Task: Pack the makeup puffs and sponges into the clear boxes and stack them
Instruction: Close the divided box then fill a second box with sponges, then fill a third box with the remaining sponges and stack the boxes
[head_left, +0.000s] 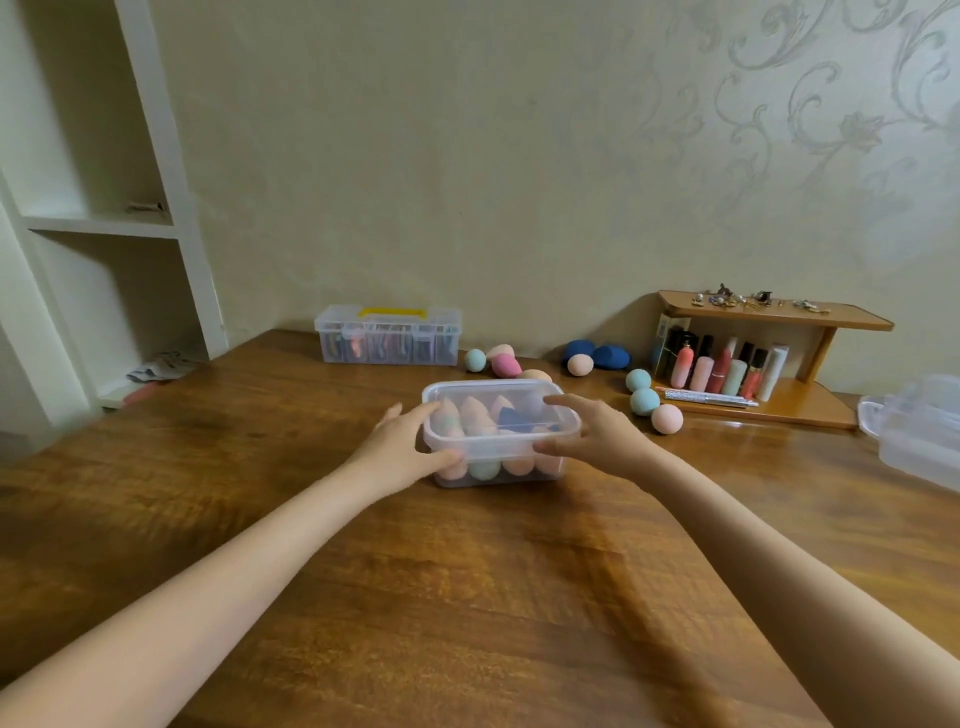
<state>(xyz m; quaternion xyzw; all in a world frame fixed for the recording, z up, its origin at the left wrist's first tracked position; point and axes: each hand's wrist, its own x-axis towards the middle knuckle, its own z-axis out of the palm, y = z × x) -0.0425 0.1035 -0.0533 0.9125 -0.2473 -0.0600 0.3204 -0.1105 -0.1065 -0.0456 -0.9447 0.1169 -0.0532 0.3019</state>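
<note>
A clear lidded box stands on the wooden table, packed with several peach, teal and dark blue sponges. My left hand grips its left end, thumb on the front wall. My right hand grips its right end, fingers over the lid. Loose sponges lie behind: a teal one, a pink one, two dark blue ones, a peach one, two teal ones and a peach one.
A clear organizer case with a yellow handle stands against the wall. A wooden shelf with lipsticks and jewellery is at the right. More clear boxes sit at the right edge. White wall shelving is at left.
</note>
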